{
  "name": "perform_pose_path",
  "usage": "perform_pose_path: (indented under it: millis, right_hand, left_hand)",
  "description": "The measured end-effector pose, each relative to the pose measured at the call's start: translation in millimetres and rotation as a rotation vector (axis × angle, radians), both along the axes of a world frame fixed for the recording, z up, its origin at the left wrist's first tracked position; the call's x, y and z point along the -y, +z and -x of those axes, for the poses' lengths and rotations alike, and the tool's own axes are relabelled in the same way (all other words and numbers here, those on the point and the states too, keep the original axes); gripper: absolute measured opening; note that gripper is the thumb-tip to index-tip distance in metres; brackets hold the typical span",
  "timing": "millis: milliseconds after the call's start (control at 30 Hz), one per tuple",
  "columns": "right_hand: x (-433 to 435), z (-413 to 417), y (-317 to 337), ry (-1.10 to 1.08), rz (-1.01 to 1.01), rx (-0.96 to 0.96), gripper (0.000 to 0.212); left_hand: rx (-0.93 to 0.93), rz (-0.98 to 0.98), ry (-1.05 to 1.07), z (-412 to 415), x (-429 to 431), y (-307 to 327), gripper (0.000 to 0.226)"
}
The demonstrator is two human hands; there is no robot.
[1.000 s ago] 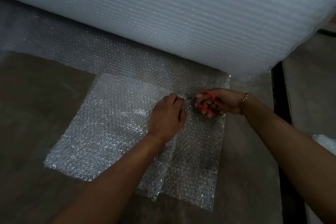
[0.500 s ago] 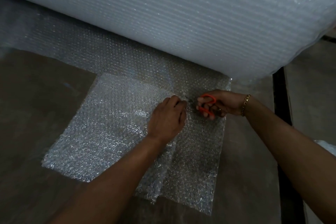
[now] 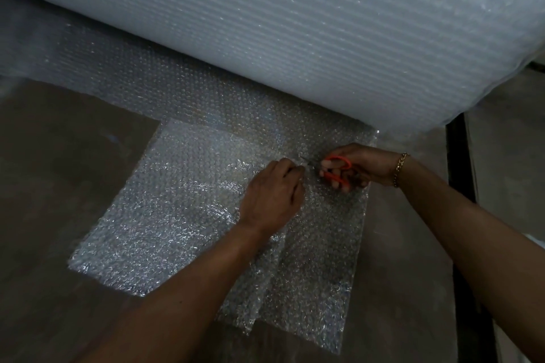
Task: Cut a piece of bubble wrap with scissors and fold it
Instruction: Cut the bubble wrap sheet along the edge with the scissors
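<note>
The left hand (image 3: pixel 271 194) is edging nearer the scissors (image 3: pixel 339 159), curled fingers pinching the bubble wrap (image 3: pixel 165 200); the right hand (image 3: pixel 367 165) is gripping their handles.

A single head-worn camera looks forward and down (close, wide-angle) onto the bubble wrap (image 3: pixel 182 215).

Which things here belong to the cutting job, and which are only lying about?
In use: flat clear bubble wrap sheet; orange-handled metal scissors; large white bubble wrap roll; left hand; right hand.
Just there: gold chain bracelet; black strip.
</note>
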State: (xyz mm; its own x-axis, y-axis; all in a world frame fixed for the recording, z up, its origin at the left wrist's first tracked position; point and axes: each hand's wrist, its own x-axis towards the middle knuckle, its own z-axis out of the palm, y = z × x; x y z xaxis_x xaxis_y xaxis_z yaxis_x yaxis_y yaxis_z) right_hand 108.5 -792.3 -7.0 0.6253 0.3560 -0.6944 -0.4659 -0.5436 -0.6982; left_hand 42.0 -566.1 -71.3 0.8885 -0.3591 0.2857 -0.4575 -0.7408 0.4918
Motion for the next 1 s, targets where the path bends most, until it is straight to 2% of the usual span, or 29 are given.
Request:
perform_pose_path:
  millis: [367, 533, 767, 900, 1000]
  right_hand:
    - [2.1, -3.3, 5.2, 0.027, 0.002, 0.009, 0.064]
    - [5.1, -1.9, 9.2, 0.041, 0.035, 0.008, 0.045]
    - [-1.4, -5.4, 11.1, 0.045, 0.082, 0.008, 0.048]
    - [-5.9, -7.2, 11.1, 0.047, 0.064, -0.007, 0.039]
    - [-8.0, -8.6, 10.6, 0.053, 0.064, -0.006, 0.042]
  left_hand:
    - [0.010, 0.009, 0.005, 0.5, 0.1, 1.7, 0.030]
    - [0.024, 0.018, 0.006, 0.3, 0.3, 1.5, 0.030]
    - [0.032, 0.020, 0.011, 0.4, -0.2, 1.6, 0.030]
    - [0.037, 0.021, 0.016, 0.8, -0.4, 2.1, 0.029]
    - [0.036, 0.023, 0.012, 0.8, -1.4, 2.5, 0.030]
